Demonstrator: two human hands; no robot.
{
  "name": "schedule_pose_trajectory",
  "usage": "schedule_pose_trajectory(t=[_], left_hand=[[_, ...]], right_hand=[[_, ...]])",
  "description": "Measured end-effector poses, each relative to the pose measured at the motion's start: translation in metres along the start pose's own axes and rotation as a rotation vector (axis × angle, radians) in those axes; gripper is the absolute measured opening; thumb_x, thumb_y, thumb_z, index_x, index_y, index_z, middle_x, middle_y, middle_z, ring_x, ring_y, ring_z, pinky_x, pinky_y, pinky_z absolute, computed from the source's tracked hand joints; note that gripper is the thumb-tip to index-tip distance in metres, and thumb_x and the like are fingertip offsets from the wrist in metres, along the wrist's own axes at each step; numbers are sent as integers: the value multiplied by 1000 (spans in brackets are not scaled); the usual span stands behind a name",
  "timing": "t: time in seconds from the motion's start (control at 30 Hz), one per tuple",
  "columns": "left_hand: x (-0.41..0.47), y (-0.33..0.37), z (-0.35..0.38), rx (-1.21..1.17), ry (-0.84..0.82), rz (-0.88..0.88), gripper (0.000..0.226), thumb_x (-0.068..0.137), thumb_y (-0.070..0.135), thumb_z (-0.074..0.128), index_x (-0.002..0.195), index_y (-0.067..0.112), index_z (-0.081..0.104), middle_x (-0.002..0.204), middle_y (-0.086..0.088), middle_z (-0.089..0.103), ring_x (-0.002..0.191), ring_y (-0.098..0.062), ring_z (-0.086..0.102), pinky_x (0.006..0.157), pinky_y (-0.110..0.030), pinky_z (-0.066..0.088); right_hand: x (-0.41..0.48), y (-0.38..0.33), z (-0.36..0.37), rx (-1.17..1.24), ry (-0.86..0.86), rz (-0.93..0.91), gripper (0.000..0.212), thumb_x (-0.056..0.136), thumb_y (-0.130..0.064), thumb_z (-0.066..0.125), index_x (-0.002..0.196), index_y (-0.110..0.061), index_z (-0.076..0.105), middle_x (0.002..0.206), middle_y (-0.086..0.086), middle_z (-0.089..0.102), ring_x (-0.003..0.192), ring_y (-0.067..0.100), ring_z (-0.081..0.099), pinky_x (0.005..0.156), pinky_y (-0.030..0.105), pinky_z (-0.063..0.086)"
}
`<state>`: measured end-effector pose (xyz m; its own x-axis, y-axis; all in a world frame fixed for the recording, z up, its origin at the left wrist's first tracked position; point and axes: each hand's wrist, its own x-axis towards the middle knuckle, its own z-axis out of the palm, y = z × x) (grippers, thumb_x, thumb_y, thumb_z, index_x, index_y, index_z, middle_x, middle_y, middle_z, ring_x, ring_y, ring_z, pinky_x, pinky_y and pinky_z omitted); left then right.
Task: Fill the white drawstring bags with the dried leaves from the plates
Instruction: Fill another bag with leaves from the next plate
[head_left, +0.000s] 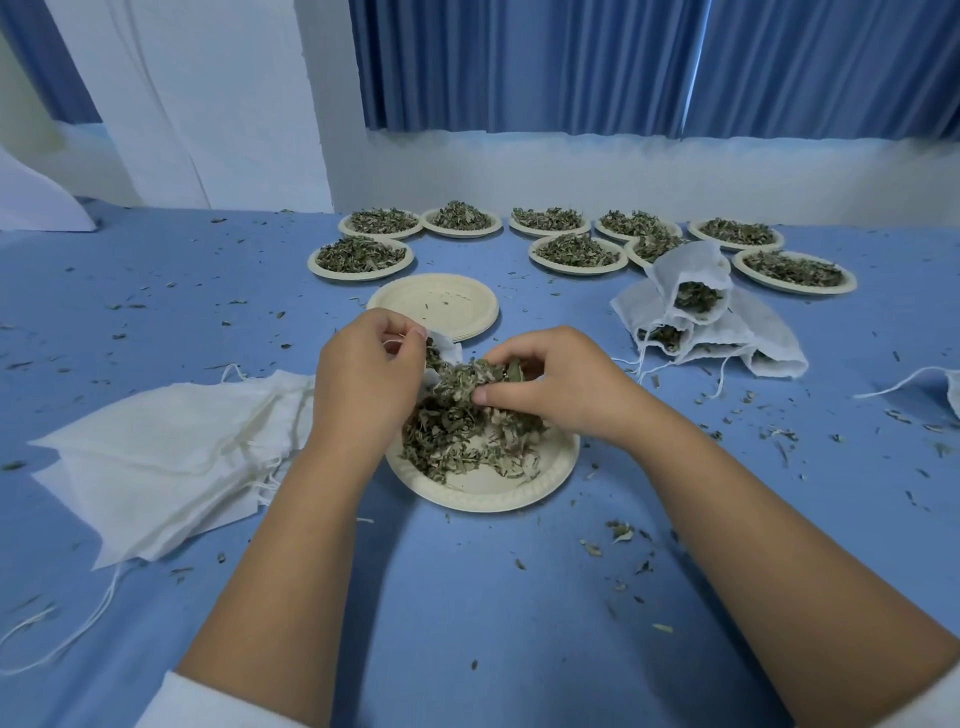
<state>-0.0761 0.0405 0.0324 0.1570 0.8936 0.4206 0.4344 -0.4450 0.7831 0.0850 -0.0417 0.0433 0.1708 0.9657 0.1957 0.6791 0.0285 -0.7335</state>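
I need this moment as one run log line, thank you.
step: filling | left hand: holds white bag | right hand: grips dried leaves above plate | filled bags: right side

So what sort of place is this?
Probably an improvised indoor packing station: blue pleated curtains behind a blue cloth-covered table, pale round paper plates of dried green leaves, and flat white drawstring bags.
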Motion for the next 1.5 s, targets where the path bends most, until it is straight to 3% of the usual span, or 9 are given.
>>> schedule_pose_trajectory(t=[0.17, 0.3, 0.5, 0.63, 0.8, 0.97, 1.17, 1.27, 1.5], left_hand=[[-2, 4, 2, -37, -86, -16, 17, 94, 22, 58, 80, 29, 63, 76, 18, 62, 68, 12, 56, 55, -1, 38], [-5, 7, 4, -167, -187, -108, 21, 92, 14, 55, 82, 29, 66, 82, 7, 70, 78, -12, 67, 73, -30, 54], [-6, 11, 3, -321, -182, -177, 17, 91, 12, 60, 80, 21, 68, 56, 10, 61, 55, 0, 62, 50, -10, 44], [-6, 10, 6, -322, -189, -165, 15, 90, 14, 61, 80, 21, 69, 53, 12, 61, 50, 4, 56, 54, -12, 48], [-10, 10, 14, -161, -217, -70, 19, 90, 18, 59, 77, 30, 67, 61, 13, 63, 55, 1, 56, 60, -22, 47], [-9, 7, 16, -104, -196, -56, 20, 90, 18, 58, 77, 32, 65, 65, 13, 64, 54, 3, 56, 56, -20, 44], [-9, 6, 16, -130, -199, -41, 16, 90, 19, 59, 79, 30, 65, 58, 17, 64, 53, 4, 56, 53, -12, 43], [-9, 5, 16, -151, -209, -45, 16, 91, 20, 60, 79, 29, 65, 57, 17, 64, 54, 3, 57, 62, -21, 48], [-15, 11, 18, -104, -272, 44, 14, 92, 21, 60, 81, 28, 63, 67, 13, 63, 59, 4, 56, 54, -7, 40]], right_hand=[[2, -1, -2, 323, 45, 28, 14, 76, -22, 83, 87, -25, 75, 65, -16, 68, 59, -5, 61, 61, 13, 49], [4, 0, 6, 473, 102, 90, 20, 75, -20, 84, 84, -31, 70, 61, -15, 67, 57, 4, 66, 59, 17, 55], [5, 6, 11, 398, 146, 175, 20, 78, -16, 82, 96, -14, 74, 79, 9, 69, 52, 4, 62, 49, 15, 48], [5, 9, 15, 85, 209, 69, 11, 81, -19, 78, 89, -23, 73, 66, -11, 62, 48, -4, 55, 47, 9, 41], [2, 7, 20, -159, 136, -49, 14, 83, -22, 74, 97, -24, 76, 81, -11, 67, 74, 11, 59, 68, 28, 46], [0, 1, 13, 18, -15, 70, 15, 81, -23, 65, 84, -35, 72, 65, -15, 68, 58, -7, 57, 56, 8, 44], [2, -2, 15, 262, 21, 171, 20, 89, -42, 65, 80, -29, 78, 106, 25, 66, 69, 23, 66, 65, 27, 60], [2, 3, 18, 315, 66, 160, 19, 90, -29, 69, 73, -33, 74, 81, 21, 68, 60, 16, 57, 55, 17, 52], [3, 11, 25, 144, 182, 123, 24, 87, -9, 65, 63, -10, 69, 42, -12, 48, 39, 1, 42, 43, 13, 33]])
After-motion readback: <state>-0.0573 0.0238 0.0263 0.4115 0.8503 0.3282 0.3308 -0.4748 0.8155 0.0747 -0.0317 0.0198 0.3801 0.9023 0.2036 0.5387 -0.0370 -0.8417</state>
